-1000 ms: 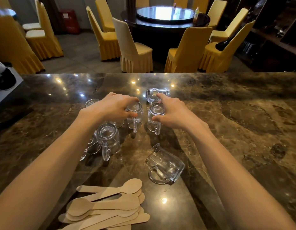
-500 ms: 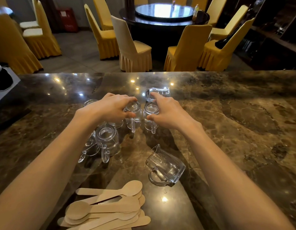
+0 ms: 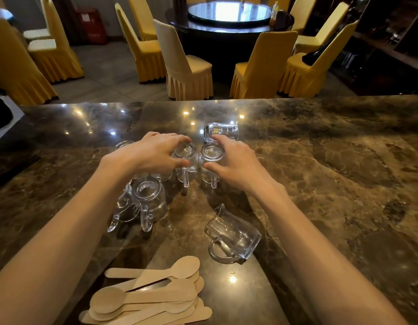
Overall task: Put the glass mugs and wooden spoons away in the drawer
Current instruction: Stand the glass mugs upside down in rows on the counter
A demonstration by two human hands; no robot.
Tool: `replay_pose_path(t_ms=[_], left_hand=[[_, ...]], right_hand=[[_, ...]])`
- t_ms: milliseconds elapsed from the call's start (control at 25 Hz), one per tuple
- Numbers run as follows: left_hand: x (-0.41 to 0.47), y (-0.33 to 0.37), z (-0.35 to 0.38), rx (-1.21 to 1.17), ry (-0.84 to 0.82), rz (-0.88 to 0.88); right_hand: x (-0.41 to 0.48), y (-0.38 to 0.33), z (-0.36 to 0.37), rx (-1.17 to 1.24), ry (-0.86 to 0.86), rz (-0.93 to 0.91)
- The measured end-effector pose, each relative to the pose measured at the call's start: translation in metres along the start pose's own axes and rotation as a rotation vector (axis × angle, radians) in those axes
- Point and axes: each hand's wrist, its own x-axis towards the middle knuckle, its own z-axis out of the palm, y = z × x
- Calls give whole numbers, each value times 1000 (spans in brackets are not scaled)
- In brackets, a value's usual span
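- Marble surface (image 3: 332, 160), dark and glossy, carries all the items.
- Left grip (image 3: 154, 153): fingers curled over the base of the left inverted mug (image 3: 185, 167), clamped on it; handle faces the person.
- Right grip (image 3: 236, 160): thumb and fingers clamped round the right inverted mug (image 3: 210, 156), just beside the first.
- Far side-lying mug (image 3: 222, 131) sits just behind the right grip; near side-lying mug (image 3: 233, 238) lies between the forearms.
- Spare inverted mug (image 3: 148, 198) stands beside the left forearm.
- Wooden spoons (image 3: 151, 296) are piled at the near edge, untouched.
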Motion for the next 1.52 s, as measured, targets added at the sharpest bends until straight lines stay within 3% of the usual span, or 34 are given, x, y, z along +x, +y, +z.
replay_pose_path(t_ms=[200, 320, 680, 1040, 1200, 1520], left_hand=[[15, 0, -12, -335, 23, -10], [41, 0, -17, -420, 62, -8], [106, -1, 5, -570, -88, -94], [124, -7, 18, -542, -115, -118], [122, -7, 17, -560, -68, -103], [117, -5, 14, -548, -12, -79]], right_hand=[[-32, 7, -8, 95, 40, 57], [-65, 10, -5, 226, 77, 140], [-151, 8, 10, 581, 237, 357], [-176, 3, 17, 608, 248, 370], [-180, 6, 17, 515, 171, 295], [-177, 8, 17, 498, 190, 281]])
